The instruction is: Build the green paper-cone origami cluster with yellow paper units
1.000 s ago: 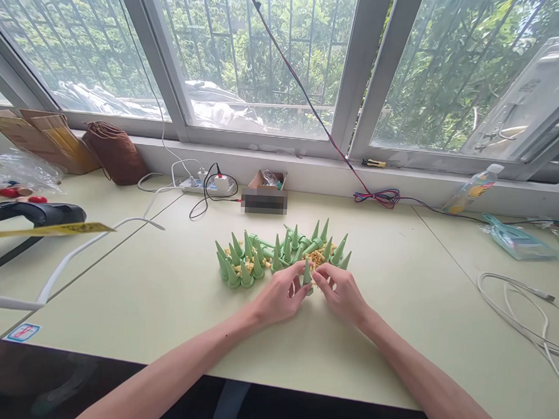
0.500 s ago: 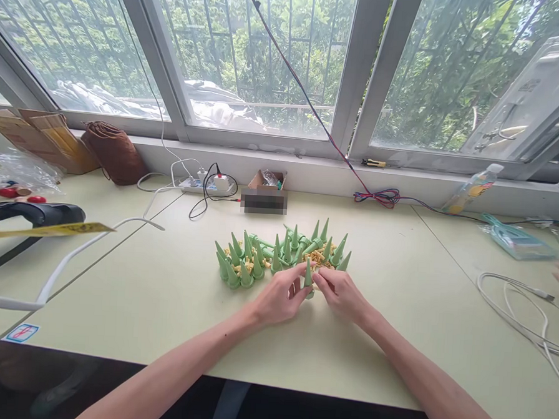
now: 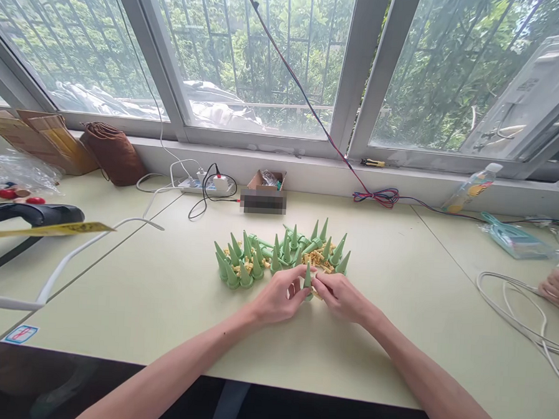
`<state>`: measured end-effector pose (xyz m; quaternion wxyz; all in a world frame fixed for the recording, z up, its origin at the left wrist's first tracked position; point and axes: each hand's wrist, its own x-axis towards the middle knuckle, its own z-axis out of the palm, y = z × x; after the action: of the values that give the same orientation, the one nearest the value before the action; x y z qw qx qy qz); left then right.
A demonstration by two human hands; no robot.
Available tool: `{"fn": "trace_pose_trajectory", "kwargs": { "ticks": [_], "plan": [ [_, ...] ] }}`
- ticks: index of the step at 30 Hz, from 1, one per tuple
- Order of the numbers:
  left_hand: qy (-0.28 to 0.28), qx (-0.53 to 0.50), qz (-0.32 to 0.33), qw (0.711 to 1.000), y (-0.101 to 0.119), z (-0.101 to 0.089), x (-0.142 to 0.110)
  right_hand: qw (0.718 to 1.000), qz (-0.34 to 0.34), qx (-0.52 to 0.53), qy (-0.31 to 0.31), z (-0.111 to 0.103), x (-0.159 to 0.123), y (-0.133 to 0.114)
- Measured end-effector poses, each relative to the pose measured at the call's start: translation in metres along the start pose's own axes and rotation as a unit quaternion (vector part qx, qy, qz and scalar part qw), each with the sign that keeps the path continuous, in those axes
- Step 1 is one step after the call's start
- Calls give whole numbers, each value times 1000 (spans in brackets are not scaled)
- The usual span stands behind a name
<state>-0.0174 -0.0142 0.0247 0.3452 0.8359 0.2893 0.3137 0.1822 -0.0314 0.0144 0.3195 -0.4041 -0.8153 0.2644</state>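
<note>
L hand (image 3: 279,295) pinches upright green cone (image 3: 308,277) btwn thumb & fingers; it's btwn both hands. R hand (image 3: 343,295) curled just beside it, can't tell if gripping anything. Other green cones (image 3: 232,277) & yellow bits (image 3: 316,258) behind.

pointing both forearms (image 3: 206,348) toward the green cone (image 3: 308,276), gripping it between thumb and fingers of the left hand (image 3: 280,295), curling the right hand (image 3: 343,294) just beside it.
</note>
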Motion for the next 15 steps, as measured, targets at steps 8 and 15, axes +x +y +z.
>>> {"fn": "trace_pose_trajectory", "kwargs": {
  "ticks": [8,15],
  "plan": [
    [3,11,-18,1000,-3,0,-1,999,26,18,-14,3,1,2],
    [22,-25,25,999,-8,3,-4,996,66,53,40,7,1,7]
  ]
}}
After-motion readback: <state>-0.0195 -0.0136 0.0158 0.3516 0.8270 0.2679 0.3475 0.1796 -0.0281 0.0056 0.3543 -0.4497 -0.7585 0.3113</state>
